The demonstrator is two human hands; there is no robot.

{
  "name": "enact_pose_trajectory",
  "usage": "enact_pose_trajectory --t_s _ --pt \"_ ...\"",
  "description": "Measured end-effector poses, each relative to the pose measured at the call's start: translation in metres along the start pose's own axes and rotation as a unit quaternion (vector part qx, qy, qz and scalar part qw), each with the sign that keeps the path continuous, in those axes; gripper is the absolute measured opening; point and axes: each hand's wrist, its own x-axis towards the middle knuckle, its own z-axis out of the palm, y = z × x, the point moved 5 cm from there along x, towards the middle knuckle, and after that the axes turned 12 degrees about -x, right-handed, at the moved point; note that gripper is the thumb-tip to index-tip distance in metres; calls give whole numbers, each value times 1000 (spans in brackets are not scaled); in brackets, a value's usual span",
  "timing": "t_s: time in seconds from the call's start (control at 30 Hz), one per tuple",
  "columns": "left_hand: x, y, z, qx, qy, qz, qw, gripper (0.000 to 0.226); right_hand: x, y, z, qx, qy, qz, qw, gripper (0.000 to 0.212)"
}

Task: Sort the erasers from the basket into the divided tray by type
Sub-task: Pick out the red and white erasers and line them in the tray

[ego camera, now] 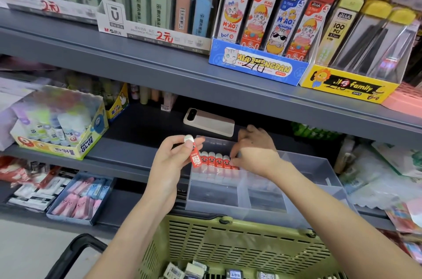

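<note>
The left grip (180, 153) pinches a red-sleeved eraser (196, 157) above the divided tray's (306, 164) left wall. The right grip's (253, 150) bent fingers (235, 155) touch the row of red erasers (214, 161) in the back-left compartment; whether they clamp one cannot be told. Below stands the green basket (228, 244).

bare forearms; small mole on right hand (254, 151)

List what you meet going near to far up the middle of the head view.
Order: green basket → clear divided tray → row of red erasers → phone → blue cat box on the upper shelf.
</note>
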Motion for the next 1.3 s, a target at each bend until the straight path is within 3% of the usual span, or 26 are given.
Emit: enact_pose_trajectory --t_s 0.07,0.13,0.2,0.27,0.4,0.53,0.7,0.87,0.93,1.1,1.3 --pt "-1 0 -1 17 -1 3 1000 18 -4 -3 -1 26 31 30 999 22" --pt "-1 -1 -2 34 -3 5 999 18 -14 -3 -11 153 108 75 979 20" --pt "-1 0 0 43 -12 9 999 17 -24 -12 -17 402 93 75 908 14" --pt "-1 0 3 47 -30 12 998 16 -30 -33 -26 557 43 27 829 4" --pt "-2 -1 5 50 -49 8 998 17 -27 -50 -29 607 27 25 794 4" --pt "2 -6 -9 79 -1 0 997 21 -14 -38 -13 690 -32 137 710 11" --pt "3 -12 -13 165 -20 -22 986 22 8 -37 4 594 -165 223 755 8" --pt "4 -15 -12 228 -49 -34 972 27 21 -48 5 511 -246 196 800 24" --pt "4 -16 -13 241 -48 -32 969 29 24 -48 5 477 -241 188 824 21" --pt "7 -20 -15 278 -55 -15 959 35 25 -48 10 462 -216 188 839 20" --pt "8 -21 -17 285 -49 -12 957 36 15 -42 -6 340 -124 139 922 28"
